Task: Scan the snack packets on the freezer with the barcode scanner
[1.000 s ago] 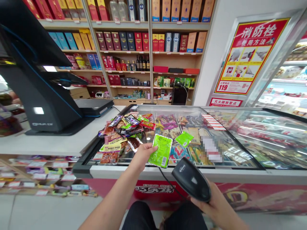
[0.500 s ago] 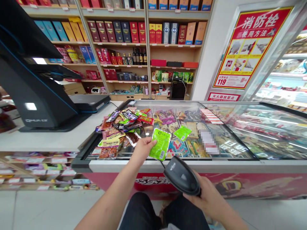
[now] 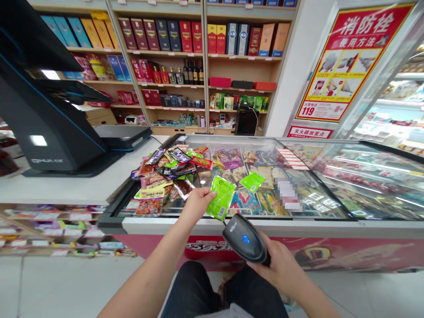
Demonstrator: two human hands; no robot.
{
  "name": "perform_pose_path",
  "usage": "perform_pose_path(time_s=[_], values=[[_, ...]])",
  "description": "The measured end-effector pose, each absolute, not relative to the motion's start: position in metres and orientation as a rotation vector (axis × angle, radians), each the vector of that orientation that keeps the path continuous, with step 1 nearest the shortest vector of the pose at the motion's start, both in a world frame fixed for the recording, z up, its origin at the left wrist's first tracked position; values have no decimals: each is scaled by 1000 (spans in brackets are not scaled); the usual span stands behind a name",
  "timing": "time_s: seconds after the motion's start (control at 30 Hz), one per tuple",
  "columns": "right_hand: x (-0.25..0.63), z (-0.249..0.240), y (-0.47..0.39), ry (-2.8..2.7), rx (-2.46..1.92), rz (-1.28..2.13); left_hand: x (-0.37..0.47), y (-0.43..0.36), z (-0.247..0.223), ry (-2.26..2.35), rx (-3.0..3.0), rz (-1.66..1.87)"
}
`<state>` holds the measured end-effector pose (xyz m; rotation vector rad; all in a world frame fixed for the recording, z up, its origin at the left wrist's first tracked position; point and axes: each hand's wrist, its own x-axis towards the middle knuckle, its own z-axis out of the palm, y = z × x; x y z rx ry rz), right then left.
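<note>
Green packet (image 3: 221,198), seemingly sealed; black scanner (image 3: 245,240) just beside, blue-lit.

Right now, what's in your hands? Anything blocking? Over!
Left hand: pinching green packet. Right hand: gripping scanner, blue light on. Snack pile left of packet, not between them.

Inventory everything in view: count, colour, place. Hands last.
held packet: 1, lime green, left hand
loose packet: 1, lime green, on glass
packet pile: several, overlapping, mixed colours, left on glass
scanner: 1, black, blue light, right hand
glass-topped case: 1+, grey rim, ahead
packets under glass: many, mixed
pixelated item: 1, white-red, case area
terminal: 1, black, counter
counter: 1, white, left
boxes: many, mixed, back shelves
poster: 1, red-yellow, right wall
left hand: 1, bare, centre
right hand: 1, bare, lower right
</note>
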<state>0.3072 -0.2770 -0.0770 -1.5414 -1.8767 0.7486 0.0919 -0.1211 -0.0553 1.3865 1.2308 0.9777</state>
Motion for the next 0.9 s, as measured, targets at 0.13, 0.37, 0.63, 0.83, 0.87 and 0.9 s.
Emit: perform_pose_path(time_s=[0.13,0.37,0.63,0.83,0.87,0.9], values=[[306,-78,-277,-1837,-1525,758,91,-120,-58,1207,1410,982],[310,-82,-276,-1729,-1488,848,91,-118,-61,1203,1401,975],[302,-122,-286,-1175,-1260,1074,97,-111,-58,1155,1304,939],[298,-136,-285,-1047,-1102,1092,110,-83,-66,1104,1210,933],[297,-136,-284,-1032,-1089,1095,114,-74,-68,1104,1208,933],[296,-136,-283,-1014,-1077,1098,120,-65,-70,1108,1215,934]])
